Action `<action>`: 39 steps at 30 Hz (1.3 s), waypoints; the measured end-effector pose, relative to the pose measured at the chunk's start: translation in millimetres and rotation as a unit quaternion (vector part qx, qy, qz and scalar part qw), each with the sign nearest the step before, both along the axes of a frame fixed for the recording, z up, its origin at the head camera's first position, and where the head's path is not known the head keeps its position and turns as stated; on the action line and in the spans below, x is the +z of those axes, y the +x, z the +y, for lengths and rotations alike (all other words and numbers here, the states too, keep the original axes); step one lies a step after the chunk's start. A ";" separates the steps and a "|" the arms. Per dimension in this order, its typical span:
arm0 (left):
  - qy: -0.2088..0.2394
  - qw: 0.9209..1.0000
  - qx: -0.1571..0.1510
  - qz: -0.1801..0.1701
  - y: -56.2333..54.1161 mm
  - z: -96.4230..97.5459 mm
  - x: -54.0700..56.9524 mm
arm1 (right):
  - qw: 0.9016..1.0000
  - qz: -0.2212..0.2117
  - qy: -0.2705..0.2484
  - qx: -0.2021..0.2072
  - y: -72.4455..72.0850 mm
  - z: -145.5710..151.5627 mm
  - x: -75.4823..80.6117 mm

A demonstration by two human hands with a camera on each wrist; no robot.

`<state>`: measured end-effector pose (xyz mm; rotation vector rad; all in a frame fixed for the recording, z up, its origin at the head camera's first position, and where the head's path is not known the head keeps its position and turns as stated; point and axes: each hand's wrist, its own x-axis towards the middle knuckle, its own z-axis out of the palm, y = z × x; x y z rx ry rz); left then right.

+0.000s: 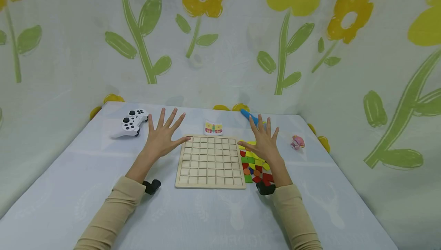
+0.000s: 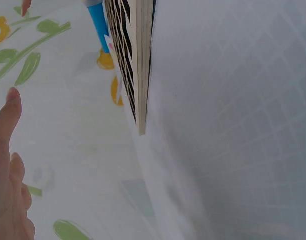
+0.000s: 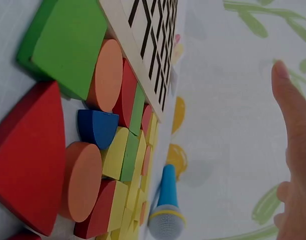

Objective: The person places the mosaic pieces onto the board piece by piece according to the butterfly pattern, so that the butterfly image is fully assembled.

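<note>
Both hands are raised with fingers spread, holding nothing. My left hand (image 1: 160,138) is over the table at the left of a wooden grid board (image 1: 211,162), its thumb overlapping the board's upper left corner in the head view. My right hand (image 1: 264,142) hovers above a spread of coloured blocks (image 1: 255,164) along the board's right side, hiding part of them. In the right wrist view the blocks include a green block (image 3: 67,47), red pieces (image 3: 30,160), orange discs (image 3: 81,181) and a small blue piece (image 3: 96,127). The board's square cells hold no pieces.
Behind the board lies a card (image 1: 213,128) with a butterfly pattern. A white game controller (image 1: 132,123) sits at the left back, a blue toy microphone (image 3: 168,210) beyond the blocks, and a small pink figure (image 1: 298,142) at the right. A flower-printed curtain (image 1: 220,70) stands behind the table.
</note>
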<state>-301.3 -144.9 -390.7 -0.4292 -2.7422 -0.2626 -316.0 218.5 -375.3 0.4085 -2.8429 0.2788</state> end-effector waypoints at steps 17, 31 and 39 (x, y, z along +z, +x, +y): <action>0.023 0.996 -0.047 -0.072 5.6 -11.9 3.5 | 0.999 -0.011 -0.034 0.024 0.4 2.5 -0.6; 0.131 0.947 -0.191 -0.221 15.7 -23.4 -11.4 | 0.992 -0.096 -0.023 0.072 -22.1 16.1 -13.5; 0.121 0.918 -0.205 -0.317 17.6 -18.4 -21.6 | 0.974 -0.208 -0.069 0.059 -42.7 22.9 -11.1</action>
